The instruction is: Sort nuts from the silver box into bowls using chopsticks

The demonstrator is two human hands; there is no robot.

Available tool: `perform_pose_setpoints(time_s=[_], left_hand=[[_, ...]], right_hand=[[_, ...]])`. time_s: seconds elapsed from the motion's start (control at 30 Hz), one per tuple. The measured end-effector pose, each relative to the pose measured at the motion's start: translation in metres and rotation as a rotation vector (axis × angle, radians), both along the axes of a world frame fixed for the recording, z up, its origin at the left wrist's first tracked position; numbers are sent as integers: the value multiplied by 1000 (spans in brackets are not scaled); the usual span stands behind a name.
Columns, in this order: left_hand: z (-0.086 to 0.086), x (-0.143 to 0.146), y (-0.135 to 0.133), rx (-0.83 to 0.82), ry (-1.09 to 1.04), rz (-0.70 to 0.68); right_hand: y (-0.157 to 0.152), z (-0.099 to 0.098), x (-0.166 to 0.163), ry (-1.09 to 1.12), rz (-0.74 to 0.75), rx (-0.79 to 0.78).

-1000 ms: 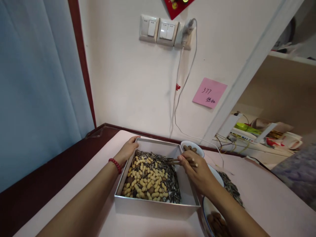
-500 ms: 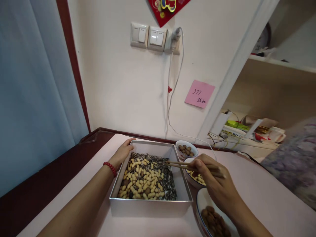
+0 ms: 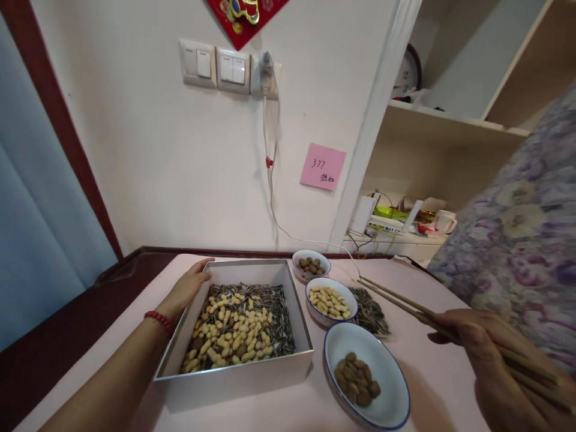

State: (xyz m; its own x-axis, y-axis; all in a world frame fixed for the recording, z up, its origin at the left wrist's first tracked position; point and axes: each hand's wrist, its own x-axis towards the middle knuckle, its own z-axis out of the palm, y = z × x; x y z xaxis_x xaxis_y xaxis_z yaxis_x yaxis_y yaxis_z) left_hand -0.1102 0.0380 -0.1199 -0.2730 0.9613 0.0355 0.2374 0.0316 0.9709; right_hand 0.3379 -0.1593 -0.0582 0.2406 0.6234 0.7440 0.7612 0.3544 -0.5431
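My left hand grips the far left wall of a silver-grey box. Peanuts in the shell and striped sunflower seeds fill its bottom, with a few brown nuts among them. At the right, my right hand is closed round a pair of chopsticks. Their tips are by the far edge of a pile of sunflower seeds; whether they pinch a seed I cannot tell. Left of that pile is a bowl of peanuts. Nearer me stands a blue-rimmed bowl of almond-like nuts.
A small bowl of round brown nuts stands at the back. Behind the table, a white cable hangs from the wall socket and trails to the tabletop. Floral fabric is at the right, beside shelves.
My right hand and the chopsticks have moved from over the box to the right, by the sunflower-seed pile. The view has turned right. My left hand stays on the box.
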Motion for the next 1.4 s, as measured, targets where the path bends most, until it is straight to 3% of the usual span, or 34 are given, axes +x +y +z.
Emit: perform_pose_setpoints(time_s=[0.2, 0.37, 0.5, 0.7, 0.9, 1.17, 1.4], left_hand=[[7, 5, -7, 18, 38, 8], [7, 9, -12, 38, 23, 15], [5, 10, -15, 26, -15, 6], [3, 11, -15, 23, -87, -9], [1, 11, -15, 24, -139, -25], [-3, 11, -13, 9, -177, -36], [1, 11, -14, 8, -150, -21]], right_hand=[[9, 7, -27, 31, 225, 87], [29, 21, -83, -99, 534, -42], [64, 16, -122, -92, 702, -211], [121, -4, -148, -212, 665, -291], [147, -14, -164, -266, 689, -325], [142, -16, -160, -208, 668, -328], [119, -2, -139, -74, 664, -315]])
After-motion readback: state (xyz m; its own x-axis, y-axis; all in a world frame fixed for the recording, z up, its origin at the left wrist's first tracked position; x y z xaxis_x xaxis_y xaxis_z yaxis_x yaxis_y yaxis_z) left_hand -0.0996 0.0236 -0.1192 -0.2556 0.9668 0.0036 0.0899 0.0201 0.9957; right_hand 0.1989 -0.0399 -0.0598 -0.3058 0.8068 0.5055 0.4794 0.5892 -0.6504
